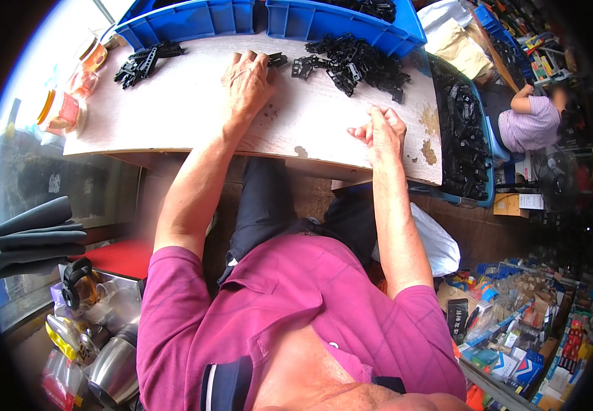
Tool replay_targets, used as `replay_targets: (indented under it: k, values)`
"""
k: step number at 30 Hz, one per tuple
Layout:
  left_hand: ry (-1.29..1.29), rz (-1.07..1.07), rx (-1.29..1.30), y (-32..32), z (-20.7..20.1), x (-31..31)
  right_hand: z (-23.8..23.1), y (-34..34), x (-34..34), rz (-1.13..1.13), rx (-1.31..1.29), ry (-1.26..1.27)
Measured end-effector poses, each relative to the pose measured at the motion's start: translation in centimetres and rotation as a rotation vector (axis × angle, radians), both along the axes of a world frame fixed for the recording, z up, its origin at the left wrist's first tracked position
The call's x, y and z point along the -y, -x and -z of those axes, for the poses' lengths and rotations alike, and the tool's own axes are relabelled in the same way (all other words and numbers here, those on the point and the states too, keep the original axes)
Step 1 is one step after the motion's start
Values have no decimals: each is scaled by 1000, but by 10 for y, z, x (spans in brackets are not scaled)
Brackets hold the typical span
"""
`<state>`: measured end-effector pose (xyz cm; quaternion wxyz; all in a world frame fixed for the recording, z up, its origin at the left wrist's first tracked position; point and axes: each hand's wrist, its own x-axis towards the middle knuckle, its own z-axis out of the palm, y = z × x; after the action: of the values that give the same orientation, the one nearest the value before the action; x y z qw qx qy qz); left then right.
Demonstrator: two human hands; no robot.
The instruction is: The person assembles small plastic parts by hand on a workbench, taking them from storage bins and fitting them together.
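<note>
My left hand [247, 89] rests palm down on the pale table, its fingers stretched forward and slightly apart. Close beside its fingertips lies a small black plastic part [277, 59]; whether the hand touches it is unclear. Over the table's right side my right hand [383, 131] is closed, fingers curled and thumb pressed in. Anything inside it is hidden. Ahead of it spreads a heap of black plastic parts [358, 63]. To the left of my left hand sits a smaller group of black parts [142, 63].
Two blue bins, left [187, 26] and right [337, 27], line the table's [173, 116] far edge. Jars with orange lids [60, 111] stand at its left end. On the right is a large tub of black parts [462, 130]. Another person [529, 123] sits beyond it.
</note>
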<state>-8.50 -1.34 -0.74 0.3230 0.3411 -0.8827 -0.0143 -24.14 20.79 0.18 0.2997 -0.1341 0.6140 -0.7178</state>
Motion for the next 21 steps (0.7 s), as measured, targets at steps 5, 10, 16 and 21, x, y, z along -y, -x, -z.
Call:
replay_targets:
  k: [5, 10, 16, 21]
  values:
    - [-15, -130, -69, 0, 2, 7, -8, -6, 2, 8, -28, -36]
    - [100, 67, -248, 7, -2, -2, -3, -3, 0, 6, -36, -10]
    - [6, 201, -23, 16, -11, -19, -1, -2, 1, -9, -31, 7]
    - [1, 141, 91, 15, -6, -23, -2, -2, 1, -8, -18, -5]
